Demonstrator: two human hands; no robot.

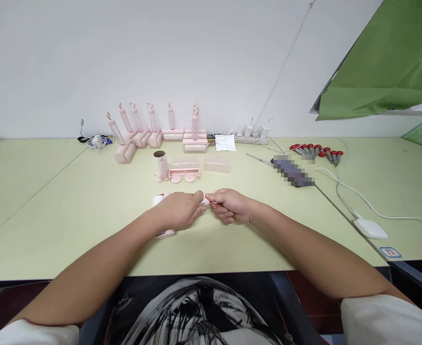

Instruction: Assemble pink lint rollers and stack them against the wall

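Observation:
My left hand (pixel 182 211) is closed around the handle of a pink and white lint roller, held level just above the near part of the table. The lint roller's head (pixel 158 200) shows past the left side of that hand, and the palm hides most of the rest. At the handle's pale pink end (pixel 206 201), my right hand (pixel 228 205) pinches with thumb and forefinger. A small strap or cap seems to be between them, too small to tell. Below my left wrist lies another pink piece (pixel 166 234), partly covered.
Farther back are a roll with a cardboard core (pixel 162 167), a pink frame with discs (pixel 184 175) and a clear cover (pixel 217 165). Several lint rollers (pixel 153 124) stand along the wall. Right are a blurred dark object (pixel 292 171), red-ended tools (pixel 317 151) and a white charger (pixel 369 228).

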